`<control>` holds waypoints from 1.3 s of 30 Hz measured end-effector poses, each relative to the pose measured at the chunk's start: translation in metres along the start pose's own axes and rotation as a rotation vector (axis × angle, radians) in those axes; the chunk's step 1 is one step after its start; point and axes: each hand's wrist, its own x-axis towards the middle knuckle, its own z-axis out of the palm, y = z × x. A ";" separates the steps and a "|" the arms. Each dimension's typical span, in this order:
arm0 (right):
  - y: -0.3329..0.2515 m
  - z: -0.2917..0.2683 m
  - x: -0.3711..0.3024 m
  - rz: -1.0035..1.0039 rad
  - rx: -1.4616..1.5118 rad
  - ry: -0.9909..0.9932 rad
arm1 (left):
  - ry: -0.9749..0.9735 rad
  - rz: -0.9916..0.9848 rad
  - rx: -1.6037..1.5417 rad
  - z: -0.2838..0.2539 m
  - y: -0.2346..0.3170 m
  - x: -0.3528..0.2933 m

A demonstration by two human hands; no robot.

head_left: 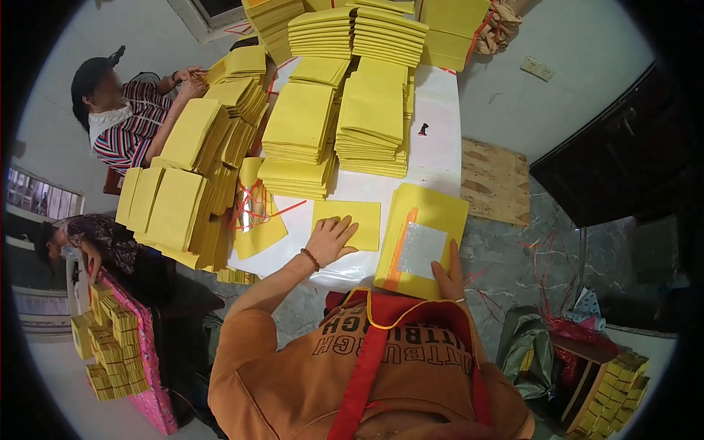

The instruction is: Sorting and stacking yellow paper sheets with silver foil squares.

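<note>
The packet, flat and yellow, lies on the white table near its front edge, and I see the left hand resting on it, palm down. Those fingers are spread and loose, clasping nothing. Just to the right I have a wider yellow pile, slightly skewed, bearing a grey patch and an orange strip. The right hand is at the pile's right edge, its thumb over the top; I cannot tell whether the fingers grip it.

To the left of the packet, red strips cross a yellow sheet. Beyond the packet I count two tall stacks of yellow packets side by side, and a leaning row fills the table's left side. A person in stripes sits past that row, hands at more packets. Farther left, I see another person beside yellow bundles on a pink cloth. On the right, a wooden board is near the dark door, and more bundles fill the lower corner.
</note>
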 end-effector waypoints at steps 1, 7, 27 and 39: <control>0.001 -0.001 0.001 -0.011 -0.063 -0.004 | 0.002 0.001 -0.001 -0.001 0.000 0.001; -0.005 0.001 0.000 -0.017 -0.080 -0.005 | -0.028 -0.014 -0.025 -0.006 -0.003 0.010; 0.003 -0.001 0.000 -0.014 -0.079 0.013 | 0.074 -0.047 -0.454 -0.070 0.011 0.087; 0.011 -0.001 0.003 -0.062 -0.112 0.002 | 0.028 0.079 -0.594 -0.049 0.063 0.071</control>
